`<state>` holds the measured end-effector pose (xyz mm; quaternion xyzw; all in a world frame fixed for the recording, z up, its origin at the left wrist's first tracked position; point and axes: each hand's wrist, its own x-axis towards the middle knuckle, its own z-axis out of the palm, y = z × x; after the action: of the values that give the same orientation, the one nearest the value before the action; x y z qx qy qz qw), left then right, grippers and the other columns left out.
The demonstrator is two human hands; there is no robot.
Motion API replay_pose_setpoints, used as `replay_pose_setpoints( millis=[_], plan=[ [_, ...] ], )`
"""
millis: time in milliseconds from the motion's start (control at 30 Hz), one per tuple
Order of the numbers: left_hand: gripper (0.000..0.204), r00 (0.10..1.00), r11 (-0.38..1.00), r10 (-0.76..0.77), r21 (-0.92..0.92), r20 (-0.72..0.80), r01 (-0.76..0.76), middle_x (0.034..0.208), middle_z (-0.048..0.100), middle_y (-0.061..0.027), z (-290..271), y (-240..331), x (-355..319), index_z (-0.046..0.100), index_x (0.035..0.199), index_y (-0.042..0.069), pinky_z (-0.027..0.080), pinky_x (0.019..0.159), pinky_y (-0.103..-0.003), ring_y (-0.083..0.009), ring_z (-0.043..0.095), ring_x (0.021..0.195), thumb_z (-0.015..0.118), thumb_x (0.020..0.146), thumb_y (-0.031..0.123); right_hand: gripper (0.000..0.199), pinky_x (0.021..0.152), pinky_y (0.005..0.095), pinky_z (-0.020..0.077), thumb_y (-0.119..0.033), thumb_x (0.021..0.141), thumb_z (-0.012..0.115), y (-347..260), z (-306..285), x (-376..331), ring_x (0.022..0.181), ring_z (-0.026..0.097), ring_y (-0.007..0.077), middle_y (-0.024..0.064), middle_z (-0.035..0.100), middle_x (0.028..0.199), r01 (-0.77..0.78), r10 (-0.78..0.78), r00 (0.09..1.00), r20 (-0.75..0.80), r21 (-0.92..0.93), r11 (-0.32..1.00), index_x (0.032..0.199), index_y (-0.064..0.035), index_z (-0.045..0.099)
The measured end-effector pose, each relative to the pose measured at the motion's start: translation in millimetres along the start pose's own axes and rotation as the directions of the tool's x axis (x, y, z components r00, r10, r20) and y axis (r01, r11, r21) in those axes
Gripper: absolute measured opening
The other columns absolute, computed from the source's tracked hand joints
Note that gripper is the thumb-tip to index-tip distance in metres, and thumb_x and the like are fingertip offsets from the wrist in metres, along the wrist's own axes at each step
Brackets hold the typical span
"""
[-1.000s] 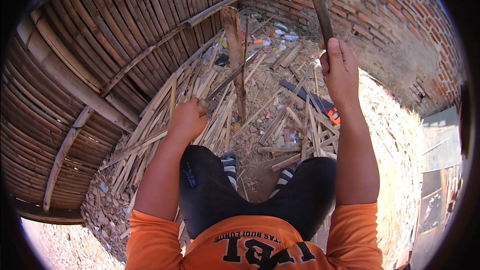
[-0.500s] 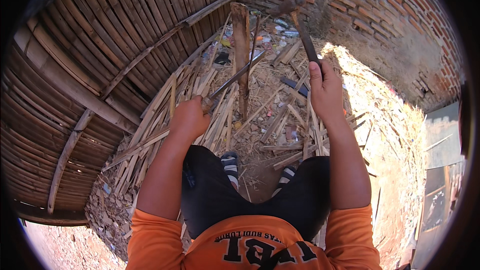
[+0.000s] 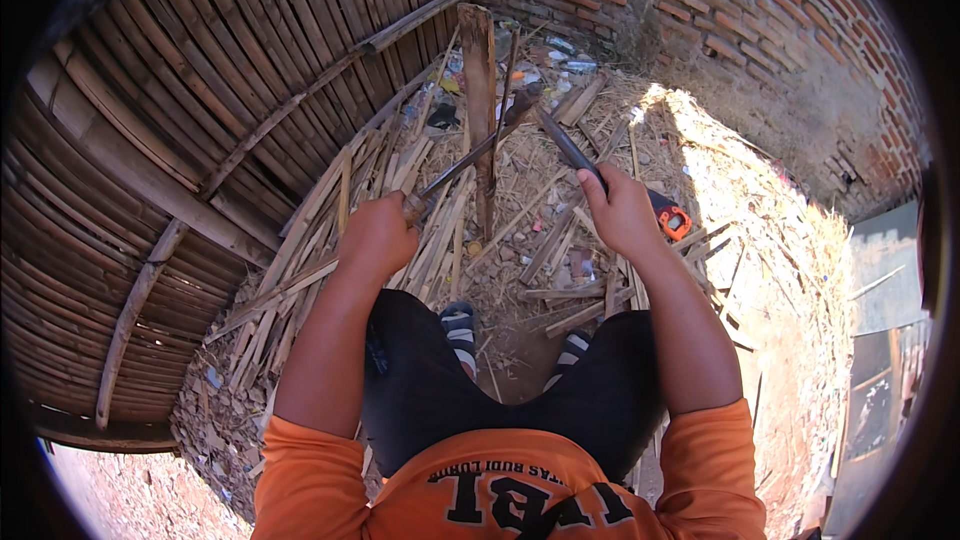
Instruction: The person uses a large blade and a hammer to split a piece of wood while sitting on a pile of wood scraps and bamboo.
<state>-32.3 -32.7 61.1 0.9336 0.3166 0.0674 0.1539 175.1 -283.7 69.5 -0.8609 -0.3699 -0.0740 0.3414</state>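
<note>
A person in an orange shirt (image 3: 480,450) and dark trousers (image 3: 430,380) works over split wood in a corner between a slatted bamboo wall (image 3: 230,90) and a worn brick wall (image 3: 760,40), seen here from where I stand. The left hand (image 3: 380,237) is clamped around the wooden handle of a long blade (image 3: 455,168), which slants up and away to cross an upright board (image 3: 479,90) with a thin wood strip (image 3: 507,80) just to its right. The right hand (image 3: 622,210) is closed on the dark handle of a hammer (image 3: 568,143), its head by the blade's far end; from here I cannot tell whether the two touch. Near the right wrist lies a saw with an orange-and-black handle (image 3: 672,221), partly hidden from view. A heap of loose wood strips (image 3: 425,250) leans out from the bamboo side, and more pieces litter the ground by the striped footwear (image 3: 460,335). Behind the board, where the walls meet, clear plastic bottles (image 3: 580,67) lie among scattered litter, too small for me to make out any contents.
</note>
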Motion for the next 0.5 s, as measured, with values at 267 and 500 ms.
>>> replay_pose_setpoints(
  millis=[267,500],
  plan=[
    [0.042,1.0,0.999,-0.026,0.02,0.006,0.025,0.097,0.07,-0.0272,3.8,-0.9,-0.2,0.066,0.115,-0.001,0.053,0.087,-0.052,-0.045,0.067,0.095,0.069,0.077,0.017,0.045,0.065,0.0438,0.0487,-0.042,0.104,0.053,-8.2,-12.6,8.2,0.068,0.066,0.0344,0.0197,0.064,0.072,-0.113,0.13,0.985,-0.118,0.142,0.983,0.097,0.0011,0.062],
    [0.041,1.0,1.0,-0.021,-0.007,-0.016,0.021,0.097,0.07,-0.027,8.6,-11.1,4.5,0.066,0.115,0.0,0.053,0.087,-0.052,-0.0449,0.067,0.096,0.069,0.078,0.017,0.044,0.065,0.044,0.048,-0.043,0.104,0.053,3.8,-5.2,-6.8,0.069,0.065,0.0348,0.0187,0.063,0.071,-0.168,0.164,0.984,0.065,0.058,0.984,0.101,0.0004,0.063]
  ],
)
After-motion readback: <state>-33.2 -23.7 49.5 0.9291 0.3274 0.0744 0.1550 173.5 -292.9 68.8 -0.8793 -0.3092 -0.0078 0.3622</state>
